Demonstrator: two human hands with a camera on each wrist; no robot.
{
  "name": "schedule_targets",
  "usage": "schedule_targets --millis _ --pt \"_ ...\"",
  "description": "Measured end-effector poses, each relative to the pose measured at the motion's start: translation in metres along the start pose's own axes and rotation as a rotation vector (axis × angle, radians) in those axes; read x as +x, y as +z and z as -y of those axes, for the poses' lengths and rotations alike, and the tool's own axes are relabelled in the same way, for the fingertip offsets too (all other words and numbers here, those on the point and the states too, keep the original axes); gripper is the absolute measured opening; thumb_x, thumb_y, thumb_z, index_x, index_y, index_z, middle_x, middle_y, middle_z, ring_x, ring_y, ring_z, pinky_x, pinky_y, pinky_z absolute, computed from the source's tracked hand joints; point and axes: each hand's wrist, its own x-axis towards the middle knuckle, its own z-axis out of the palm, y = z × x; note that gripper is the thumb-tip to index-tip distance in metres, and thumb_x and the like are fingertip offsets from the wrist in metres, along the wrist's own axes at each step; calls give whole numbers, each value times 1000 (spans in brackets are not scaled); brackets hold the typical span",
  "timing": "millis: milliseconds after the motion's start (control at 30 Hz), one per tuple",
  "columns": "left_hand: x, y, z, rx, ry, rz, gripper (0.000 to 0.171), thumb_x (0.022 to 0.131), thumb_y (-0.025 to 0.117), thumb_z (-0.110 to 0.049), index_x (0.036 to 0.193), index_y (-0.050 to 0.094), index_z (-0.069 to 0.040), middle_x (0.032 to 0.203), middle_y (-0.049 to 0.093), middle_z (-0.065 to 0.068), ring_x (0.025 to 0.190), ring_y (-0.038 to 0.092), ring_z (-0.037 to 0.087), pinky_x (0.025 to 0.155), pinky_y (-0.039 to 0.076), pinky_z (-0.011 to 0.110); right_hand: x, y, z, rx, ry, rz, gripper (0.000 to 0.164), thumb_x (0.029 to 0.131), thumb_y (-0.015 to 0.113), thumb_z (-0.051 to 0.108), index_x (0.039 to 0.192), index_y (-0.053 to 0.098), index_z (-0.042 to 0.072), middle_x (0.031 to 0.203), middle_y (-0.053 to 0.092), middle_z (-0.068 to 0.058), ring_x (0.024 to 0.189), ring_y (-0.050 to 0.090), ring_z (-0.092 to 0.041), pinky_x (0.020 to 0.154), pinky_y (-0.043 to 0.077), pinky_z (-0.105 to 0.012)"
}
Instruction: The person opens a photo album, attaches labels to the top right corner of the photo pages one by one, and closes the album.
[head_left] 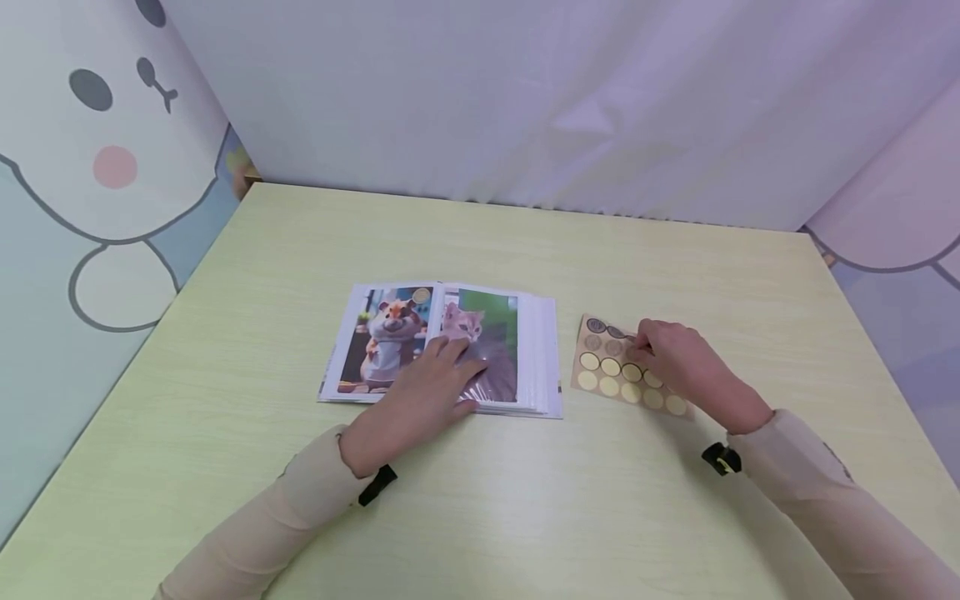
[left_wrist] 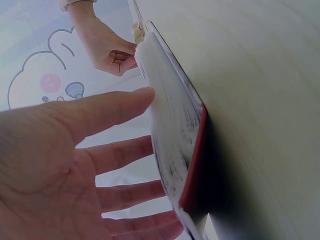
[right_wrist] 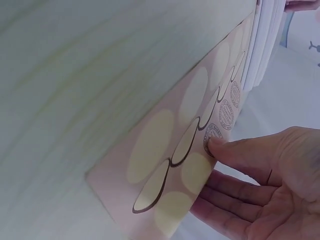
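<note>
A photo album (head_left: 546,358) lies spread on the table, a hamster picture (head_left: 392,333) on its left page and a cat picture (head_left: 491,333) on its right. My left hand (head_left: 423,387) rests across the middle and the cat picture, fingers spread and fairly straight. To the album's right is a brown sheet (right_wrist: 107,187) of round stickers, some printed with dark rings, others pale yellow circles. My right hand (head_left: 690,371) is over this sheet, thumb and fingers pinching at a printed round sticker (right_wrist: 212,134). Part of that sticker is hidden under the thumb.
A round tan sticker (head_left: 422,295) sits at the top corner of the hamster picture. The pale wooden table (head_left: 487,500) meets a white curtain (head_left: 525,100) at its far edge. Cartoon-printed panels (head_left: 112,200) stand at both sides.
</note>
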Motion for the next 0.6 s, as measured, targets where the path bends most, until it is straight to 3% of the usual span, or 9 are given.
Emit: schedule_targets --millis 200,400,600 --pt "0 -1 0 0 3 -2 48 85 66 -34 127 56 -14 135 48 13 124 43 35 93 48 48 0 0 1 -13 4 12 13 86 63 14 83 59 2 73 57 -5 63 49 -17 57 42 -31" --pt "0 -2 0 0 2 13 49 85 67 -34 128 56 -14 135 47 13 125 42 35 93 47 48 -3 0 3 -10 -18 17 23 87 60 14 100 67 -4 90 64 -13 75 57 -23 70 49 -43" --pt "1 -2 0 -1 5 20 50 85 67 -34 128 55 -13 135 47 13 125 42 35 94 47 48 -7 4 5 -89 -63 3 22 88 61 13 100 68 -4 88 60 -13 73 56 -22 69 50 -45"
